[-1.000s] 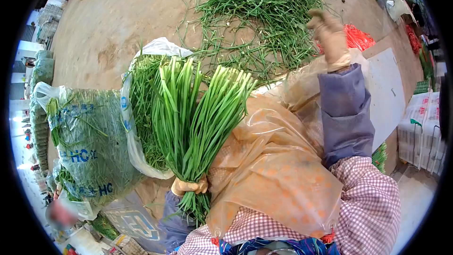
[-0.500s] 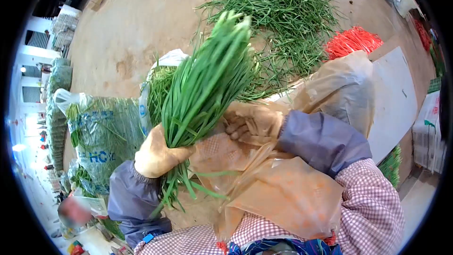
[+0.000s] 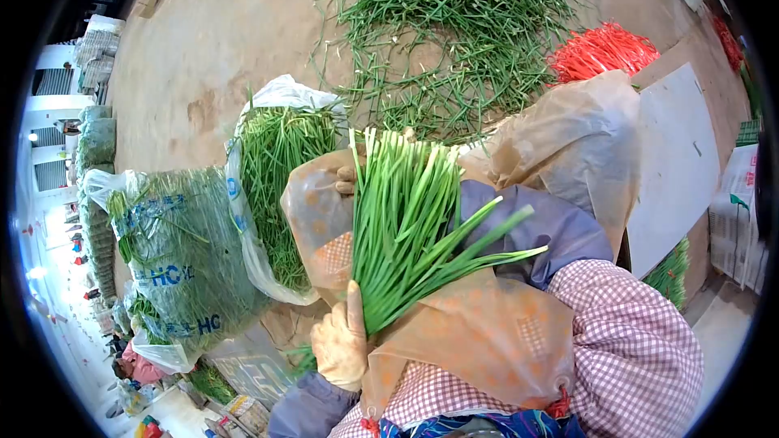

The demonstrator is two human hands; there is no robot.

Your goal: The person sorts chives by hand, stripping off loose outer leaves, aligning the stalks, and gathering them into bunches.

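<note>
A bunch of long green stalks with pale ends lies across my lap, pale ends pointing away from me. My gloved left hand grips its lower, leafy end, with one finger lying along the bunch. Behind the stalks reaches my right arm; only some curled fingers of my gloved right hand show, at the bunch's left edge, and the palm is hidden. Several longer leaves fan out to the right. A translucent apron covers my lap beneath.
Loose green stalks are heaped on the floor ahead, near red ties. Left of me stand an open bag of greens and a full plastic bag. A white board is at right; another person is far left.
My right hand has come in from the far right to behind the bunch. The bunch was raised and tilted, and is now lower and nearer the middle, its leaves spread rightward.
</note>
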